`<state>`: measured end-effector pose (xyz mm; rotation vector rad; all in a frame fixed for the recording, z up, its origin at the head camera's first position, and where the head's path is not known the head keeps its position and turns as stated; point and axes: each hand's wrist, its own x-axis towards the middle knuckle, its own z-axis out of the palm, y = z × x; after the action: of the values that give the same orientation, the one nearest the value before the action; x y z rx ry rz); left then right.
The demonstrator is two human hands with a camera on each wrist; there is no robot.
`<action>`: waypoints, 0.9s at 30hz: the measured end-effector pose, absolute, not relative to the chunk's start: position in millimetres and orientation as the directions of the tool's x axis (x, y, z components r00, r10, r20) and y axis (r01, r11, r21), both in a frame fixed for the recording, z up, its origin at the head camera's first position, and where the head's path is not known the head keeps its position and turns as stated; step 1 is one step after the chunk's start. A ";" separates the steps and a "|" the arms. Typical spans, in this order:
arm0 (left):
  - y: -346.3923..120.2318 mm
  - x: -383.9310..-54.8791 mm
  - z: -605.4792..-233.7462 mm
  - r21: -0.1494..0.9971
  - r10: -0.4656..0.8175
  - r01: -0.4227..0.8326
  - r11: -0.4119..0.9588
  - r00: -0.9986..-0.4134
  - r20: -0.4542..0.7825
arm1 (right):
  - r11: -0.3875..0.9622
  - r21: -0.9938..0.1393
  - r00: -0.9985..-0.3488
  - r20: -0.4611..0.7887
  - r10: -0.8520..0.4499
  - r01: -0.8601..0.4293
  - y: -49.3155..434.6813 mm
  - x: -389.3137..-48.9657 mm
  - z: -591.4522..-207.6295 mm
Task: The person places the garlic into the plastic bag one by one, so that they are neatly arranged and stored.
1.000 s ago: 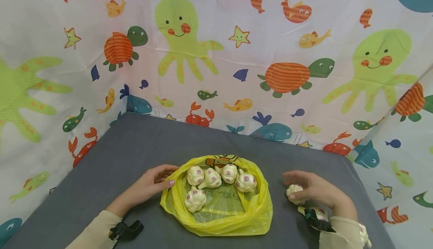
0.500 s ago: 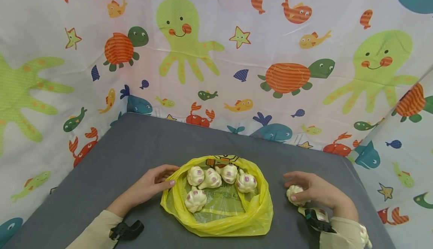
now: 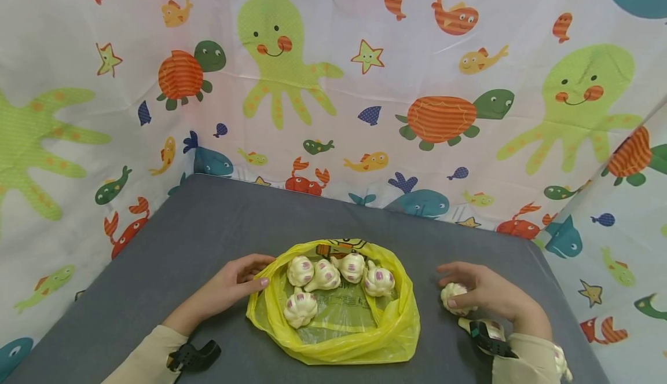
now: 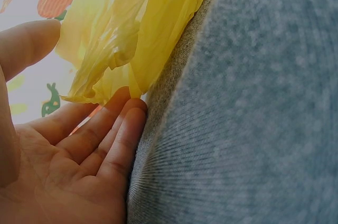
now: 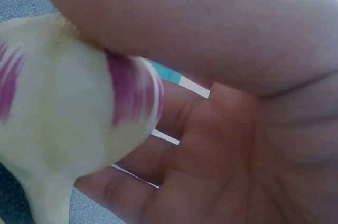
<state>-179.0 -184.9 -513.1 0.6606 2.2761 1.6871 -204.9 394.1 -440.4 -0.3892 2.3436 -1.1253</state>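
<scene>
A yellow plastic bag point(image 3: 385, 343) lies with its mouth spread wide, and several white garlic bulbs point(image 3: 301, 308) with purple streaks rest inside. At its left rim is my left hand point(image 3: 229, 285); in the left wrist view the fingers point(image 4: 90, 134) are fairly straight and touch the plastic, with the thumb apart from them. To the right of the bag, my right hand point(image 3: 490, 294) holds another garlic bulb point(image 3: 452, 298). In the right wrist view the thumb lies along the root end of this bulb point(image 5: 79, 102), and the other fingers are behind it, partly hidden.
A further garlic bulb point(image 3: 495, 331) lies by the right wrist, partly covered by the wrist camera point(image 3: 490, 343). Another bulb point(image 3: 561, 364) shows beyond the right sleeve. The grey tabletop point(image 3: 229, 210) ends at a curtain point(image 3: 333, 42) printed with sea animals.
</scene>
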 end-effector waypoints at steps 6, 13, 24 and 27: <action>-184.7 -178.1 -510.5 0.948 0.479 0.214 0.237 -0.874 0.078 | 0.621 -0.783 -0.841 -0.319 -0.438 -0.026 391.6 -205.1 -437.3; -185.1 -178.7 -512.6 0.947 0.483 0.216 0.239 -0.872 0.078 | 0.637 -0.770 -0.855 -0.310 -0.417 -0.032 389.3 -205.4 -436.0; -184.9 -178.3 -512.1 0.949 0.488 0.220 0.226 -0.869 0.086 | 0.669 -0.739 -0.895 -0.243 -0.374 -0.079 387.1 -203.6 -430.0; -184.6 -178.2 -512.0 0.949 0.483 0.215 0.229 -0.872 0.081 | 0.682 -0.725 -0.905 -0.223 -0.363 -0.095 386.8 -202.8 -427.7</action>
<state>-178.2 -184.6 -512.0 0.6598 2.2714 1.6948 -202.8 386.8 -427.7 -0.3608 2.5461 -1.0698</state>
